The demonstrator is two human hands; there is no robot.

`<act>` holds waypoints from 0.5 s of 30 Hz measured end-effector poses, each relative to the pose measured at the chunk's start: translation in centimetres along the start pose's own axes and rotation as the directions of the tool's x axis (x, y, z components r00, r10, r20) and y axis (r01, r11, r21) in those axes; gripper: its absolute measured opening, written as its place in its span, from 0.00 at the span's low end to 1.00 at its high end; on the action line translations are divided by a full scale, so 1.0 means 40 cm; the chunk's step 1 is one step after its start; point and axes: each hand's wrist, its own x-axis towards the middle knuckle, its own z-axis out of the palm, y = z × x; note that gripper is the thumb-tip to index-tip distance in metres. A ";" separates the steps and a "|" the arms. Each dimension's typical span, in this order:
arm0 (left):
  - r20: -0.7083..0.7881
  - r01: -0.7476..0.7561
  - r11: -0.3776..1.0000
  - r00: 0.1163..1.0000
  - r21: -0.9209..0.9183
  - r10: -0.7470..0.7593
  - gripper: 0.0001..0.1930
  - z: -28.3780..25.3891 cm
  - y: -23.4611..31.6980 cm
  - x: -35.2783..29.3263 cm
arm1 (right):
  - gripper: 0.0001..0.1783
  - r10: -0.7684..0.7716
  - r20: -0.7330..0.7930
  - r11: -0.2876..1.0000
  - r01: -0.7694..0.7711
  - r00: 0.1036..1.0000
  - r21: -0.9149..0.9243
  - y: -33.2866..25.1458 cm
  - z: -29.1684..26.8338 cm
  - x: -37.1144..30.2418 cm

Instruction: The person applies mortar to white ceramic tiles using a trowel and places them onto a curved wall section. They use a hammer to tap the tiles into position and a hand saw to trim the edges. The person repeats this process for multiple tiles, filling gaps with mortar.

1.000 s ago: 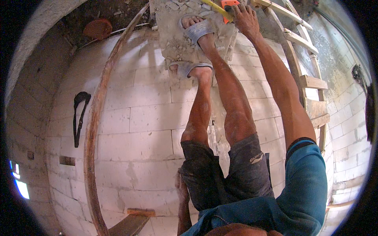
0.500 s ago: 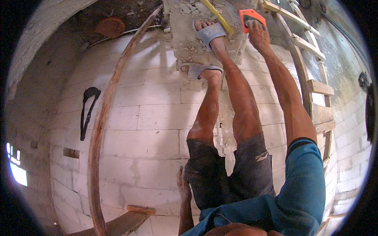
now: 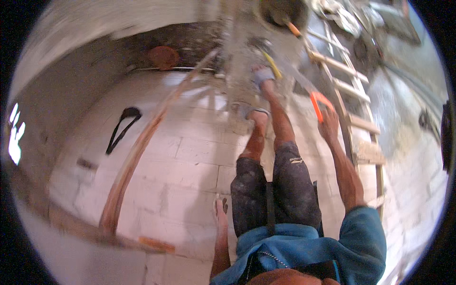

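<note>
My right hand [image 3: 328, 124] is closed round the orange handle of a hand saw [image 3: 317, 107]. Its pale, blurred blade [image 3: 300, 79] points away, up and to the left past my right foot. Beside my left thigh hangs my left hand [image 3: 221, 209], empty, its fingers slightly apart. In front of my right foot lies a yellow bar-like thing [image 3: 272, 65], too blurred to name. My feet, in grey slippers [image 3: 262, 74], stand one ahead of the other on a dusty grey surface.
A wooden ladder [image 3: 363, 124] rises along my right. At the top stands a round bucket [image 3: 281, 12] with an orange-handled tool. A wooden pole [image 3: 137, 152] leans on the left, near a black strap [image 3: 124, 129] on the pale block wall [image 3: 190, 156].
The view has tilted further ahead, bringing in the bucket and more of the ladder. My right hand has drawn back with the saw, whose blade now shows. The left hand still hangs down.
</note>
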 end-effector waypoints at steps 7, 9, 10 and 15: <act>0.105 -0.328 0.945 0.939 -0.012 0.327 0.31 -0.136 0.080 -0.148 | 0.21 -0.117 0.209 0.979 0.076 0.971 0.191 -0.238 -0.491 -0.236; 0.020 -0.489 0.833 0.860 -0.260 0.511 0.33 -0.176 0.009 -0.154 | 0.23 -0.194 0.222 0.970 0.153 0.956 0.187 -0.283 -0.567 -0.272; 0.046 -0.569 0.791 0.804 -0.223 0.592 0.35 -0.194 -0.001 -0.159 | 0.24 -0.273 0.249 0.944 0.208 0.929 0.257 -0.323 -0.616 -0.268; 0.354 -0.773 0.634 0.594 0.003 0.722 0.37 -0.378 0.091 -0.425 | 0.25 -0.504 0.339 0.856 0.407 0.795 0.318 -0.502 -0.912 -0.333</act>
